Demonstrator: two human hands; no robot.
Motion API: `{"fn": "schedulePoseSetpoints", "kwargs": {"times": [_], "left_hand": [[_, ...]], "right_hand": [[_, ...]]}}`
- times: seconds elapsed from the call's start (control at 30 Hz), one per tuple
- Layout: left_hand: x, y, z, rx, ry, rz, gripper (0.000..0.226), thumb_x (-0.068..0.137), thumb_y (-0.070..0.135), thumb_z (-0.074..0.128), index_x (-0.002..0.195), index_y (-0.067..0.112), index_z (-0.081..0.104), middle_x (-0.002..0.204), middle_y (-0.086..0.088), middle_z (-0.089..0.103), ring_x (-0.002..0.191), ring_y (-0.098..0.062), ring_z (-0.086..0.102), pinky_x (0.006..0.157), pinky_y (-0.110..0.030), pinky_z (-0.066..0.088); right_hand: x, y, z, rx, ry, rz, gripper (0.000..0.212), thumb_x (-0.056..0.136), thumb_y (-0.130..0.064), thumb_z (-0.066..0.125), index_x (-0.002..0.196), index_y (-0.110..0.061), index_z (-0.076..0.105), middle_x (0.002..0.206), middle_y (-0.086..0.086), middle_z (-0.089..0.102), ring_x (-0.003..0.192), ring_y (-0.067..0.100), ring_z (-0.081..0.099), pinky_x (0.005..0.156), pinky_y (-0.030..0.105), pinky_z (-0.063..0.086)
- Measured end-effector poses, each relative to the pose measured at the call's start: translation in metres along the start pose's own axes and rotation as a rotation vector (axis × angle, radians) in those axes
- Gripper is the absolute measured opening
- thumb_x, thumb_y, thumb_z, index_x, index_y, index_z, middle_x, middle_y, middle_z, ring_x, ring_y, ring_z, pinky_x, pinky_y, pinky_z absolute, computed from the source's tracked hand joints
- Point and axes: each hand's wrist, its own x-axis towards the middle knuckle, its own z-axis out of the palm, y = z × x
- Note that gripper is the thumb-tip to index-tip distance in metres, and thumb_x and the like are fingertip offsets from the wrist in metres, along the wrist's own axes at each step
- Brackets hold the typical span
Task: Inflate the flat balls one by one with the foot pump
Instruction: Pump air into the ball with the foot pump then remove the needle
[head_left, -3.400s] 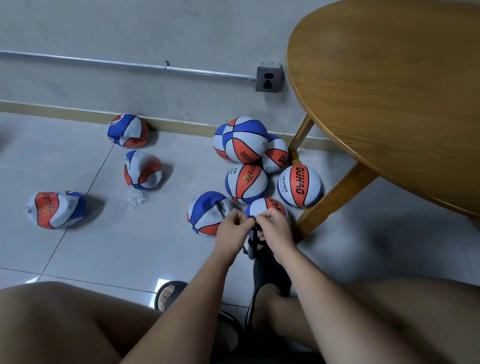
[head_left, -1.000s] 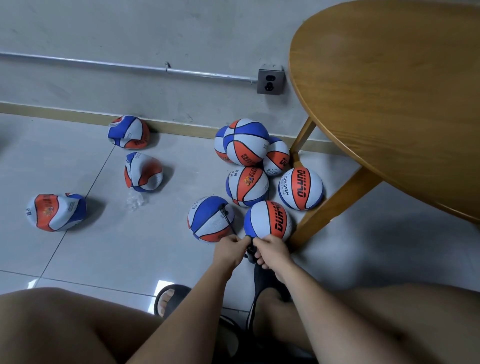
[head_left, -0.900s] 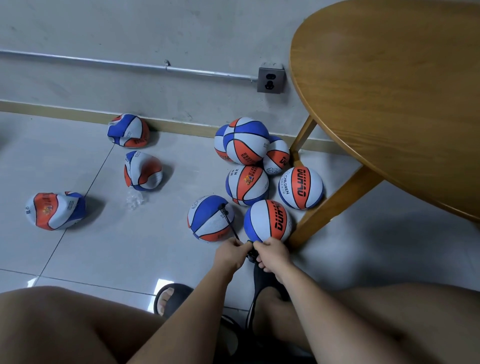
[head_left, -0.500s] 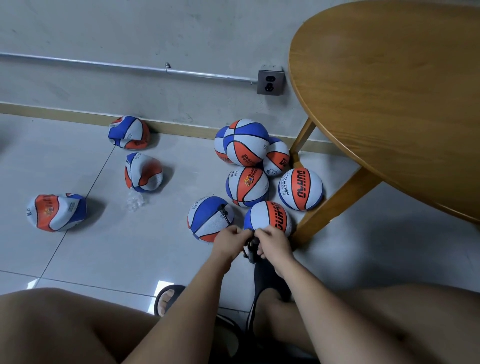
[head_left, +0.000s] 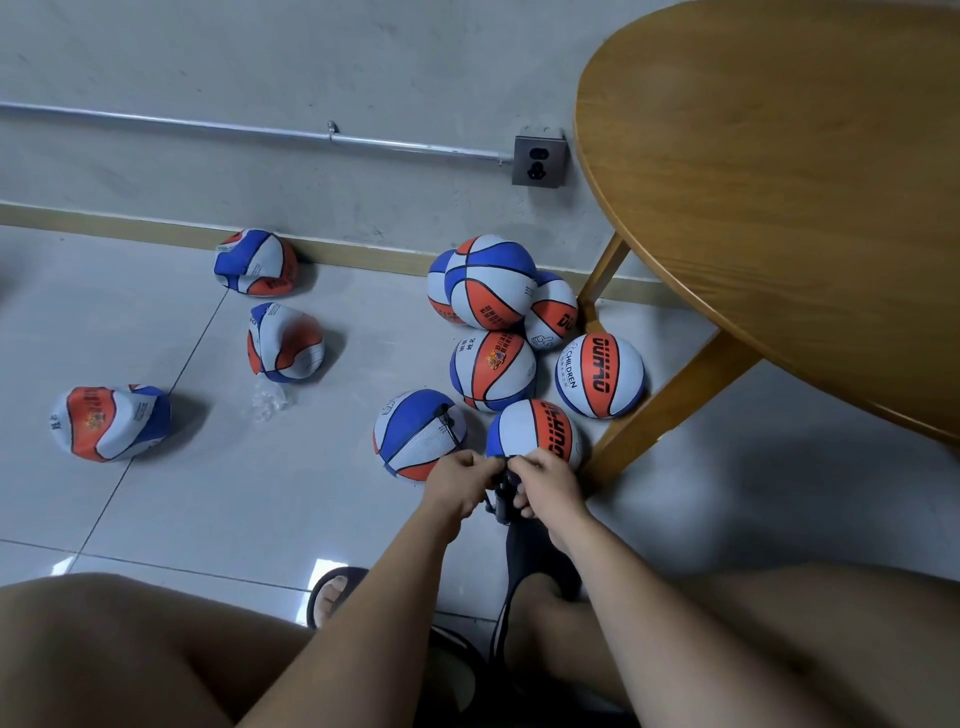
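Both my hands meet low over the black pump (head_left: 503, 503), which stands on the floor in front of my right foot. My left hand (head_left: 460, 483) and my right hand (head_left: 543, 480) each grip the top of the pump, fingers curled round it. A thin black hose (head_left: 451, 429) runs from the pump up onto a blue, white and orange ball (head_left: 418, 434) just left of my hands. Another round ball (head_left: 535, 431) lies right behind my hands. Three crumpled flat balls lie to the left: one (head_left: 109, 422) nearest, one (head_left: 284, 343) in the middle, one (head_left: 255, 262) by the wall.
Several round inflated balls (head_left: 491, 283) are heaped by the wall and the wooden table's leg (head_left: 670, 402). The round wooden table top (head_left: 779, 171) overhangs on the right. A crumpled clear plastic scrap (head_left: 267, 401) lies on the tiles. My bare knees fill the bottom.
My hands went down with the pump top about a second ago and have come back up a little, covering the lower part of the ball behind them. The balls have stayed put.
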Motion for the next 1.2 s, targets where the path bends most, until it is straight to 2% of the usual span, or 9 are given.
{"fn": "schedulePoseSetpoints", "kwargs": {"times": [0.13,0.33,0.43,0.53,0.63,0.73,0.97,1.07,1.2], "left_hand": [[0.006,-0.024,0.009,0.089,0.041,-0.022,0.03,0.089,0.038,0.076,0.081,0.011,0.067,0.078,-0.004,0.073,0.064,-0.016,0.055,0.051,-0.022,0.039],[0.005,-0.051,0.014,0.238,0.014,-0.069,0.033,0.091,0.044,0.073,0.086,0.011,0.075,0.081,0.0,0.078,0.068,-0.016,0.062,0.065,-0.029,0.051],[0.007,-0.049,0.01,0.258,-0.014,-0.061,0.033,0.091,0.042,0.074,0.087,0.009,0.075,0.081,-0.001,0.078,0.069,-0.014,0.062,0.062,-0.027,0.05],[0.008,-0.02,0.002,0.144,-0.011,0.006,0.03,0.091,0.039,0.076,0.082,0.012,0.069,0.077,-0.001,0.075,0.063,-0.012,0.058,0.051,-0.02,0.042],[0.009,0.019,-0.006,0.051,0.001,0.066,0.024,0.086,0.038,0.076,0.081,0.016,0.069,0.071,0.005,0.07,0.064,-0.013,0.054,0.056,-0.024,0.041],[0.008,0.034,-0.007,0.038,0.011,0.088,0.027,0.082,0.041,0.074,0.079,0.016,0.067,0.07,0.004,0.067,0.064,-0.015,0.052,0.059,-0.029,0.041],[0.004,0.001,0.001,0.03,0.014,0.016,0.026,0.084,0.037,0.075,0.077,0.015,0.064,0.07,0.002,0.065,0.06,-0.014,0.049,0.049,-0.022,0.037],[0.007,-0.014,0.004,0.094,0.037,-0.005,0.027,0.083,0.039,0.075,0.076,0.015,0.063,0.069,0.002,0.065,0.06,-0.015,0.05,0.053,-0.025,0.039],[0.009,-0.036,0.01,0.196,0.058,-0.032,0.031,0.085,0.04,0.073,0.077,0.011,0.066,0.068,0.002,0.069,0.062,-0.016,0.056,0.062,-0.028,0.047]], "right_hand": [[0.004,0.018,-0.001,-0.064,-0.019,0.079,0.017,0.1,-0.023,0.065,0.097,-0.007,0.063,0.072,0.006,0.061,0.052,0.018,0.05,0.046,0.027,0.037],[0.009,0.047,-0.003,-0.161,-0.055,0.159,0.014,0.102,-0.026,0.063,0.094,-0.014,0.062,0.07,0.007,0.055,0.055,0.019,0.044,0.046,0.027,0.031],[0.005,0.043,-0.001,-0.147,-0.04,0.147,0.016,0.102,-0.023,0.064,0.094,-0.008,0.063,0.068,0.006,0.056,0.053,0.018,0.044,0.045,0.027,0.033],[0.002,0.015,0.0,-0.092,0.027,0.041,0.022,0.098,-0.022,0.063,0.093,-0.001,0.061,0.067,0.007,0.056,0.055,0.022,0.047,0.048,0.03,0.037],[-0.001,-0.026,0.001,-0.011,0.064,-0.056,0.014,0.093,-0.022,0.061,0.086,-0.01,0.059,0.066,0.008,0.053,0.058,0.023,0.047,0.047,0.03,0.036],[-0.004,-0.042,0.001,0.02,0.078,-0.081,0.013,0.09,-0.025,0.06,0.083,-0.014,0.058,0.065,0.009,0.049,0.058,0.023,0.045,0.045,0.027,0.034],[-0.005,-0.01,0.0,0.001,0.012,-0.015,0.014,0.097,-0.019,0.064,0.086,-0.011,0.058,0.058,0.001,0.053,0.051,0.018,0.044,0.045,0.027,0.034],[-0.005,0.002,-0.001,-0.032,-0.025,0.027,0.014,0.099,-0.017,0.063,0.087,-0.011,0.059,0.057,-0.002,0.054,0.048,0.015,0.042,0.045,0.026,0.032],[0.001,0.024,0.0,-0.132,-0.039,0.085,0.013,0.098,-0.023,0.063,0.09,-0.012,0.061,0.065,0.005,0.055,0.052,0.019,0.042,0.046,0.028,0.031]]}}
